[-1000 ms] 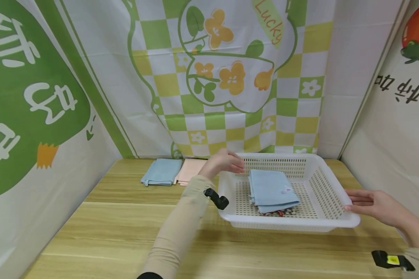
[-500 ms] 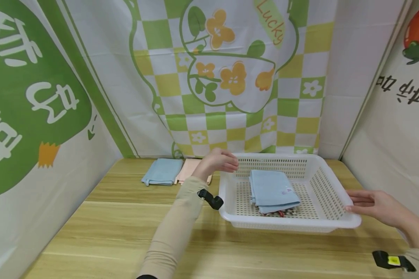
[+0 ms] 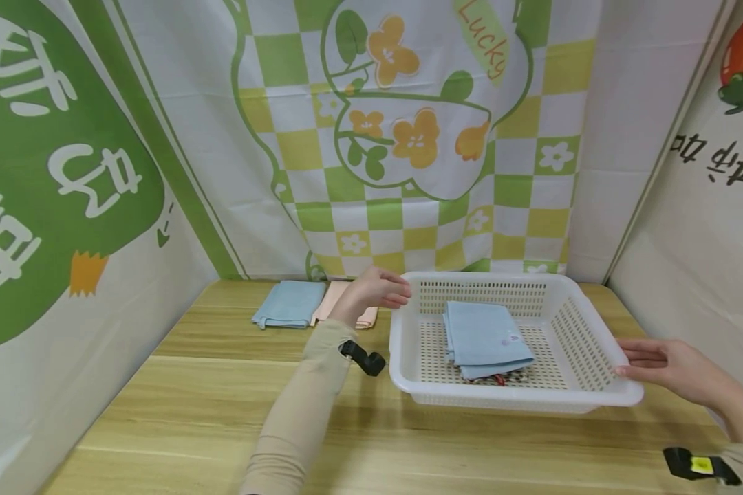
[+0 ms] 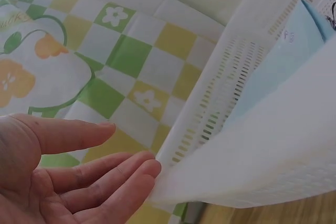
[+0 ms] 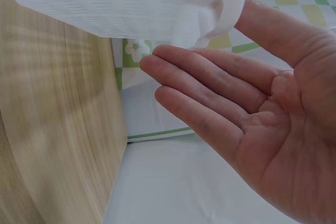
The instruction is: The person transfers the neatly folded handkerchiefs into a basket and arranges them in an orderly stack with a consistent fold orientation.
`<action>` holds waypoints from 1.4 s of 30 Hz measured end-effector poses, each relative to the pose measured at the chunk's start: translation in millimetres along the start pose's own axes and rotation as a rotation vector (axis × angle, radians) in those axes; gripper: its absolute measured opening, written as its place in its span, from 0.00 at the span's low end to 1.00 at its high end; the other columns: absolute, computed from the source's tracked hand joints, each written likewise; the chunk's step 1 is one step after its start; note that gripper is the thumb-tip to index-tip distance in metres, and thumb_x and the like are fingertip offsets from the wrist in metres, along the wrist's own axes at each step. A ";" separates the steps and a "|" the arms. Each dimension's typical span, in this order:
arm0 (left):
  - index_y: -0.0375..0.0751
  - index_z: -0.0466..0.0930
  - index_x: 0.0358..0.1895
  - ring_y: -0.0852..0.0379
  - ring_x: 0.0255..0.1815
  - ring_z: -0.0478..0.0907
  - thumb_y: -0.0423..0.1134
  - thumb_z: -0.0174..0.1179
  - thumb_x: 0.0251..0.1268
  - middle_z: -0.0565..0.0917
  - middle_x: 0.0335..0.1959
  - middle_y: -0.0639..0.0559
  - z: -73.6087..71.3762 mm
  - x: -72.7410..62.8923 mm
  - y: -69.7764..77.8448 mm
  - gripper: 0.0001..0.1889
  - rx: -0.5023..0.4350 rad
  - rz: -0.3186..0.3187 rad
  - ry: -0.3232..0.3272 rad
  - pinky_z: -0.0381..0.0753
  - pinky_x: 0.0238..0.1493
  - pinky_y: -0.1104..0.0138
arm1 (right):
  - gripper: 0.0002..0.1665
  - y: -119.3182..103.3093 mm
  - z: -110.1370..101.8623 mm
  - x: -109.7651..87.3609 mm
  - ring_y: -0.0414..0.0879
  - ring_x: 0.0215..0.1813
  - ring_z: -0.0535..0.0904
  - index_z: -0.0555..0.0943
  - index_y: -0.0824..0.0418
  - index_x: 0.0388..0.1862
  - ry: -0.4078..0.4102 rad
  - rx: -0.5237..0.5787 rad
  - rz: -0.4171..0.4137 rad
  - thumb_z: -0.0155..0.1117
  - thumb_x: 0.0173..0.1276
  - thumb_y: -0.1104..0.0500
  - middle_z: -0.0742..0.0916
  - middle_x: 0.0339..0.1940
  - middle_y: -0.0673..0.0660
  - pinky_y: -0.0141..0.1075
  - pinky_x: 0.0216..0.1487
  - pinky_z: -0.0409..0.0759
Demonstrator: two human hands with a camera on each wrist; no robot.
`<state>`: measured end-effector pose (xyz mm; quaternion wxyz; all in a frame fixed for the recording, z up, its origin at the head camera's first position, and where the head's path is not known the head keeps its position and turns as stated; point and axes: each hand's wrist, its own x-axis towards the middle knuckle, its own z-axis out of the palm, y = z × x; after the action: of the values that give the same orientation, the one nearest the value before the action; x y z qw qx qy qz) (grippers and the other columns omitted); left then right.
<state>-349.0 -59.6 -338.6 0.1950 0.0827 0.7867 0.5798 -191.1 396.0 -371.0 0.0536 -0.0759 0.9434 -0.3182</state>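
A white plastic basket [image 3: 520,395] with slotted walls stands on the right half of the table. Inside lies a folded light blue cloth [image 3: 486,337], over something patterned with a bit of red [image 3: 499,379] that is mostly hidden. My left hand [image 3: 376,291] hovers at the basket's back left corner, fingers relaxed and holding nothing; the left wrist view has its fingertips [image 4: 149,166] right at the rim. At the right side, my right hand [image 3: 677,368] has its thumb at the basket's rim. Its other fingers [image 5: 205,85] extend straight below the rim in the right wrist view.
Behind my left forearm, a folded blue cloth [image 3: 289,303] and a folded pink cloth [image 3: 327,302] lie side by side at the table's back edge. Printed curtains [image 3: 433,227] enclose the wooden table [image 3: 179,419] at the back and both sides.
My left hand has moved left, away from the basket's inside and over toward the pink cloth. The right hand stays at the basket's right rim.
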 end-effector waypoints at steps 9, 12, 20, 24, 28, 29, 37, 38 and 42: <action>0.30 0.74 0.58 0.48 0.45 0.84 0.32 0.60 0.63 0.82 0.50 0.36 -9.0 -3.6 -5.4 0.19 -0.072 -0.005 0.030 0.82 0.50 0.59 | 0.38 0.1 -0.6 -0.5 0.18 0.39 0.73 0.66 0.78 0.63 -0.004 -0.011 0.000 0.63 0.66 0.51 0.81 0.53 0.73 0.30 0.37 0.82; 0.30 0.74 0.58 0.48 0.45 0.84 0.32 0.61 0.63 0.82 0.50 0.37 -12.1 -5.5 -6.6 0.20 -0.073 -0.010 0.049 0.81 0.51 0.59 | 0.38 -0.2 -0.4 -0.2 0.19 0.39 0.74 0.67 0.79 0.63 -0.004 -0.008 -0.002 0.63 0.66 0.51 0.81 0.53 0.73 0.30 0.37 0.82; 0.30 0.75 0.57 0.41 0.52 0.80 0.31 0.61 0.63 0.81 0.52 0.36 -19.3 -7.4 -13.2 0.19 -0.066 0.009 0.069 0.80 0.53 0.56 | 0.38 0.1 -0.4 -0.4 0.19 0.38 0.74 0.67 0.79 0.62 0.003 -0.016 -0.006 0.64 0.66 0.51 0.82 0.52 0.73 0.27 0.36 0.81; 0.31 0.75 0.56 0.42 0.50 0.81 0.33 0.57 0.66 0.82 0.49 0.38 -24.1 -7.6 -19.3 0.17 -0.017 0.038 0.074 0.81 0.52 0.57 | 0.38 -0.2 -0.6 -0.6 0.19 0.39 0.74 0.67 0.79 0.62 -0.002 -0.011 -0.009 0.63 0.66 0.52 0.82 0.52 0.73 0.27 0.36 0.80; 0.32 0.76 0.55 0.40 0.51 0.80 0.34 0.57 0.67 0.82 0.50 0.36 -29.1 -9.2 -24.4 0.16 -0.009 0.052 0.087 0.82 0.50 0.58 | 0.38 -0.5 -0.6 -0.6 0.19 0.39 0.74 0.67 0.79 0.62 -0.006 -0.007 -0.011 0.63 0.66 0.52 0.81 0.52 0.73 0.27 0.36 0.80; 0.32 0.76 0.55 0.39 0.51 0.80 0.35 0.58 0.66 0.81 0.50 0.35 -30.6 -9.3 -25.6 0.16 -0.017 0.050 0.092 0.82 0.50 0.59 | 0.38 -0.4 -0.7 -0.5 0.19 0.39 0.74 0.67 0.79 0.62 -0.005 -0.006 -0.009 0.63 0.66 0.52 0.81 0.52 0.73 0.27 0.36 0.80; 0.33 0.76 0.55 0.40 0.50 0.80 0.37 0.62 0.63 0.80 0.52 0.37 -42.5 -9.0 -33.7 0.19 0.007 0.047 0.146 0.81 0.52 0.58 | 0.38 0.5 -0.8 0.2 0.19 0.39 0.74 0.67 0.79 0.62 -0.004 -0.001 -0.014 0.63 0.66 0.52 0.81 0.53 0.73 0.28 0.37 0.81; 0.34 0.76 0.54 0.41 0.50 0.81 0.37 0.63 0.62 0.80 0.52 0.37 -44.4 -8.9 -34.6 0.19 0.007 0.041 0.152 0.81 0.52 0.58 | 0.38 0.6 -0.7 0.2 0.19 0.39 0.74 0.67 0.79 0.62 -0.006 0.001 -0.014 0.63 0.66 0.52 0.81 0.53 0.73 0.28 0.37 0.81; 0.32 0.76 0.55 0.39 0.52 0.80 0.37 0.63 0.62 0.80 0.53 0.37 -51.0 -10.1 -38.0 0.19 0.008 0.036 0.165 0.81 0.51 0.58 | 0.37 1.4 -1.0 0.1 0.19 0.39 0.74 0.66 0.79 0.63 -0.009 0.010 -0.018 0.63 0.66 0.53 0.81 0.53 0.74 0.28 0.37 0.81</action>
<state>-356.6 -120.0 -359.5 0.1186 0.0494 0.8008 0.5849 -191.5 397.7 -371.1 0.0552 -0.0858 0.9409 -0.3230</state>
